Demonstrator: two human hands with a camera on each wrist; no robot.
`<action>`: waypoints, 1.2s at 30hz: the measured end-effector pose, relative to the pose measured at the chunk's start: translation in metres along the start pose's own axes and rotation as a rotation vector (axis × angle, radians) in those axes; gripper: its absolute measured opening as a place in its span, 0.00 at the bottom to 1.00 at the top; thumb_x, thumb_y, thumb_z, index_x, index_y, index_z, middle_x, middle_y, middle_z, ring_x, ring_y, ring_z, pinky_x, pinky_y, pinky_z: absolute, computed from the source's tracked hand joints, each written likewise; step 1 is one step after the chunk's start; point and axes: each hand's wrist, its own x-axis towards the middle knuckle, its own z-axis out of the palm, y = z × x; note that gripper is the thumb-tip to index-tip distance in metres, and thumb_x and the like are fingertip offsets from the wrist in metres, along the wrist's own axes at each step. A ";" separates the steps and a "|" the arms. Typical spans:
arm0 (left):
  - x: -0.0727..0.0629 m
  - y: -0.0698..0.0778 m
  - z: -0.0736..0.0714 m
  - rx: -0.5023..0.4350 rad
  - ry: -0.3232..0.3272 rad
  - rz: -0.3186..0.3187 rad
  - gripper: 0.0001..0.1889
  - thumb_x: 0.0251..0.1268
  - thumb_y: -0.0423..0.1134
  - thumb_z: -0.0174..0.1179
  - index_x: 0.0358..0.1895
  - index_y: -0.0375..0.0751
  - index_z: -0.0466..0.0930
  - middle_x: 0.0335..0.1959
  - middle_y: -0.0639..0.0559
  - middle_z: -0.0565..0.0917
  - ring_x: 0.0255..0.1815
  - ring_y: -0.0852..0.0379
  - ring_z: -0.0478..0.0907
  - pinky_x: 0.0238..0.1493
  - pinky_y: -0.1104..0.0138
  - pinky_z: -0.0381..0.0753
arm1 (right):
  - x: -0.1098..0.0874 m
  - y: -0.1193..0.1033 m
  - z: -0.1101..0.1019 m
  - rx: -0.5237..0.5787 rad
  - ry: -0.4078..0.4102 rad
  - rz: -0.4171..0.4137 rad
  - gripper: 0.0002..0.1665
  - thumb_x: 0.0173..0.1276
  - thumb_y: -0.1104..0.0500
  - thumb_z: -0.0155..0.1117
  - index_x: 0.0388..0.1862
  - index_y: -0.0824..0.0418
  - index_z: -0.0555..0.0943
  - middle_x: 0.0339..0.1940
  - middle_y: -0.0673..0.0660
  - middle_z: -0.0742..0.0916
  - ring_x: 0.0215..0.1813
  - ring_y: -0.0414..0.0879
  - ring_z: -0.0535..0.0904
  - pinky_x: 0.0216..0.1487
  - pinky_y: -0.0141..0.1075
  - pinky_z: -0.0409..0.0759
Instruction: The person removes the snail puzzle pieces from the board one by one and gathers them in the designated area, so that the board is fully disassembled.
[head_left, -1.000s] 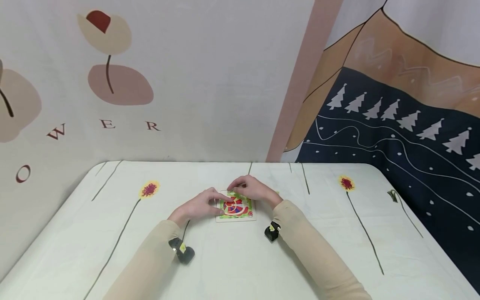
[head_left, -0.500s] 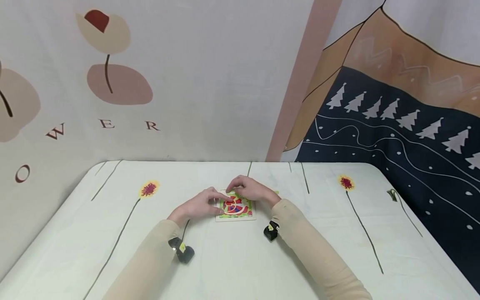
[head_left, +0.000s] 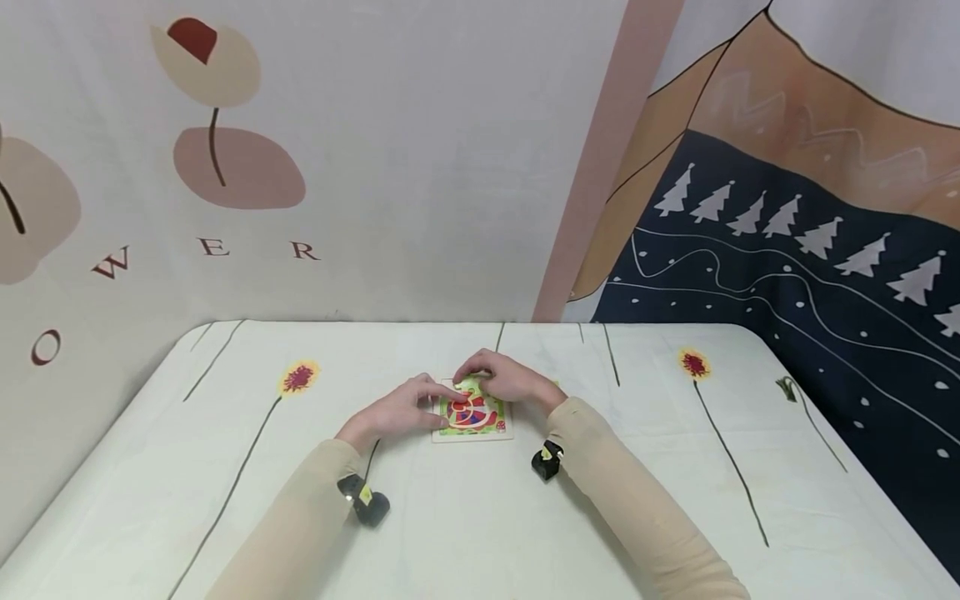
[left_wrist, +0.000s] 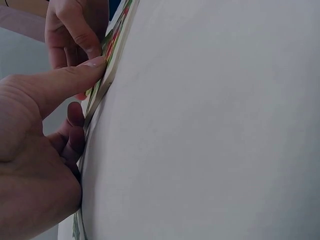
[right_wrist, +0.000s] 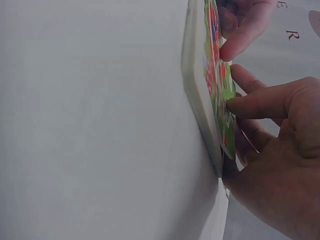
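Across the white desk (head_left: 450, 525) with its printed flowers (head_left: 298, 378), straight to the square puzzle board (head_left: 474, 440), flat between both hands. Pressing from its left with the left hand (head_left: 405, 408), thumb and forefinger spread on top. Over at the far side, apparently pinching a green piece (head_left: 471, 385) in the nearer right hand (head_left: 506, 377); long axis too covered to judge.

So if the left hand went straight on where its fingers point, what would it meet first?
Probably the right hand, just across the picture board from the left hand, though depth is hard to judge.
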 end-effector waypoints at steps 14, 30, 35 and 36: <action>0.001 0.002 0.001 -0.009 0.000 -0.006 0.20 0.58 0.36 0.67 0.56 0.45 0.82 0.41 0.48 0.70 0.47 0.50 0.64 0.49 0.55 0.62 | -0.003 0.004 -0.004 0.032 -0.011 -0.010 0.30 0.57 0.81 0.47 0.51 0.61 0.82 0.54 0.55 0.78 0.60 0.50 0.71 0.65 0.45 0.63; 0.001 0.001 0.000 -0.013 -0.002 -0.011 0.20 0.58 0.35 0.67 0.56 0.45 0.82 0.41 0.48 0.70 0.46 0.50 0.64 0.49 0.55 0.62 | -0.007 -0.001 -0.003 0.033 0.094 -0.021 0.24 0.63 0.78 0.48 0.47 0.60 0.85 0.47 0.53 0.82 0.51 0.47 0.75 0.55 0.41 0.72; 0.001 0.000 0.001 -0.010 -0.004 -0.012 0.20 0.58 0.35 0.67 0.55 0.45 0.83 0.40 0.48 0.70 0.47 0.50 0.64 0.49 0.54 0.61 | -0.008 -0.001 -0.003 0.016 0.144 -0.007 0.24 0.62 0.79 0.49 0.46 0.60 0.85 0.46 0.53 0.82 0.49 0.46 0.76 0.52 0.39 0.74; 0.001 0.000 0.001 -0.009 -0.003 -0.013 0.20 0.58 0.35 0.67 0.55 0.46 0.83 0.40 0.48 0.70 0.46 0.50 0.64 0.49 0.55 0.61 | -0.009 -0.001 -0.004 0.013 0.153 -0.006 0.24 0.63 0.78 0.50 0.46 0.60 0.85 0.46 0.53 0.83 0.48 0.46 0.76 0.51 0.39 0.74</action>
